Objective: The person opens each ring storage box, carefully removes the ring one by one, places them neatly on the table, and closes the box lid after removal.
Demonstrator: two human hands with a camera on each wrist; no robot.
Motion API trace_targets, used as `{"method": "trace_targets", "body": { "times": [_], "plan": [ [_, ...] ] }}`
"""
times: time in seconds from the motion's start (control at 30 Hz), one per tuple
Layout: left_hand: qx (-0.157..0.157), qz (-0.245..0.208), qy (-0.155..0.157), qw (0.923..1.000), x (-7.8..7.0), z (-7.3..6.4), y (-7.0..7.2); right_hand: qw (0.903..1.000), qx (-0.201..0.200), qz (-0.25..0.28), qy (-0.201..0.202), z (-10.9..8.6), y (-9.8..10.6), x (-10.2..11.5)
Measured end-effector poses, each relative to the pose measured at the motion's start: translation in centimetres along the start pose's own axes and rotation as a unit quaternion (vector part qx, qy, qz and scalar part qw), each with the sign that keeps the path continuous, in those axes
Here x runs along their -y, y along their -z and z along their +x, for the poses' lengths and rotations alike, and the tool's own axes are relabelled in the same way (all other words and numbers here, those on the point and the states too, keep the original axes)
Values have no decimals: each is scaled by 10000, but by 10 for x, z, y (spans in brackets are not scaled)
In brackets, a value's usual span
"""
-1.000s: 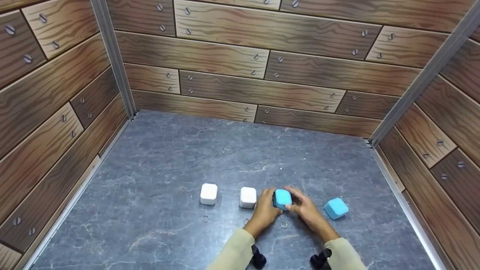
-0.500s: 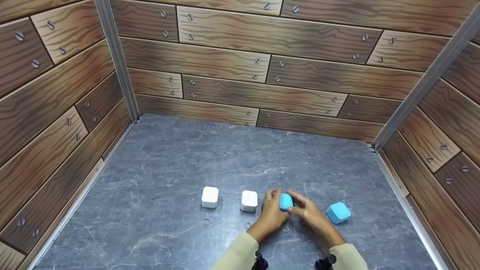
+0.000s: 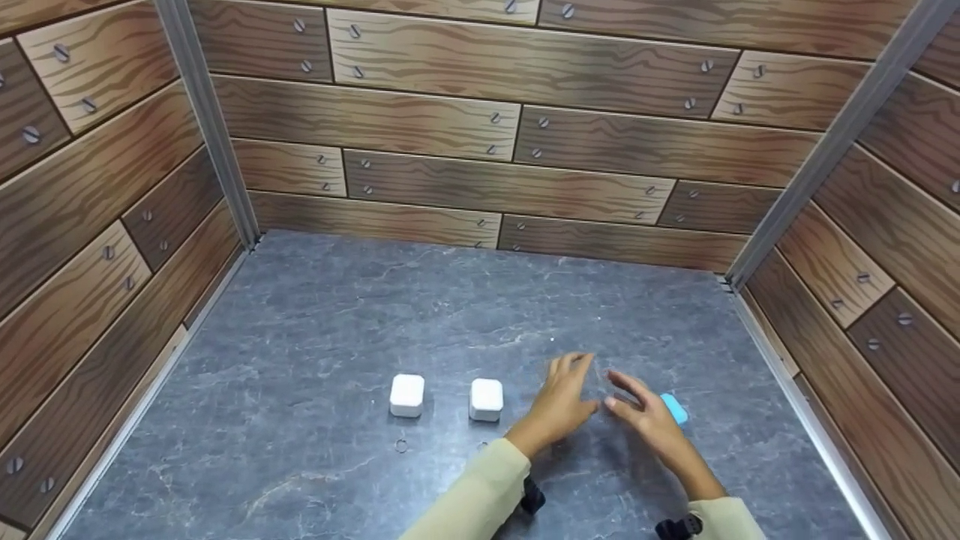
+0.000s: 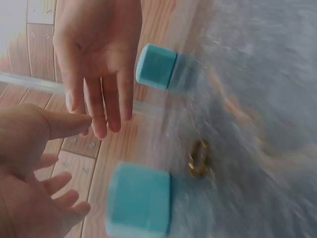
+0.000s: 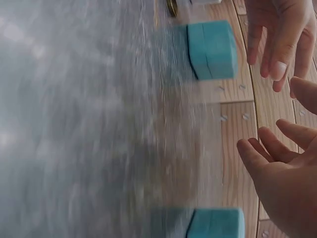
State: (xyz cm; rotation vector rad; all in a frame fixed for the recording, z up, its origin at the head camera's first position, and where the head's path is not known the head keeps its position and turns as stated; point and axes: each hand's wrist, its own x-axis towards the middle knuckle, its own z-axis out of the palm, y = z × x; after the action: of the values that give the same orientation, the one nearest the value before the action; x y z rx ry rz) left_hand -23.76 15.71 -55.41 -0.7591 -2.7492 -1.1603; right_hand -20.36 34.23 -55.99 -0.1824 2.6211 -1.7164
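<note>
My left hand [image 3: 559, 405] is raised off the table, fingers loosely extended and holding nothing. Opposite it, palm facing inward, is my right hand [image 3: 651, 424], also holding nothing. In the left wrist view a small rounded blue box [image 4: 138, 201] stands below the hands, touched by neither. The head view does not show this box, as the left hand hides it. A second blue box [image 3: 674, 409] sits on the right, partly covered by my right hand. A seam line runs round the nearer blue box [image 5: 213, 49] in the right wrist view. Beside it lies a gold ring [image 4: 199, 157].
Two white rounded boxes, the left one [image 3: 407, 395] and the right one [image 3: 486, 400], stand in a row left of my hands. A small ring [image 3: 401, 445] lies before the left white box. Wood-patterned walls [image 3: 420, 120] enclose the grey marbled table [image 3: 337, 322].
Both hands have let go of the middle blue box and lifted away from it. The right hand has moved rightward, now covering part of the right blue box. The head view has shifted slightly.
</note>
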Motion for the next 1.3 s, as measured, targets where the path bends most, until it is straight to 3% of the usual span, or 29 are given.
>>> {"method": "trace_targets", "body": {
  "times": [0.37,0.57,0.7,0.83,1.03,1.3],
  "plan": [
    [689,234,-338,9968,-24,25,-20,9981,-581,-201,77,-18,35,-16],
    [1013,101,-375,9941,-31,34,-34,9904,-1114,-486,653,-25,47,-31],
    [1211,15,-334,9921,-34,40,-44,9838,-1287,-1008,732,-29,54,-38],
    [1373,85,-226,9902,-35,43,-52,9821,-1262,-1374,269,-33,58,-43],
    [1552,91,-217,9876,-37,46,-65,9795,-1058,-1443,-921,-37,60,-49],
    [1609,-78,-144,9868,-40,55,-75,9749,-1128,-1474,-1231,-35,59,-52]
  ]
}}
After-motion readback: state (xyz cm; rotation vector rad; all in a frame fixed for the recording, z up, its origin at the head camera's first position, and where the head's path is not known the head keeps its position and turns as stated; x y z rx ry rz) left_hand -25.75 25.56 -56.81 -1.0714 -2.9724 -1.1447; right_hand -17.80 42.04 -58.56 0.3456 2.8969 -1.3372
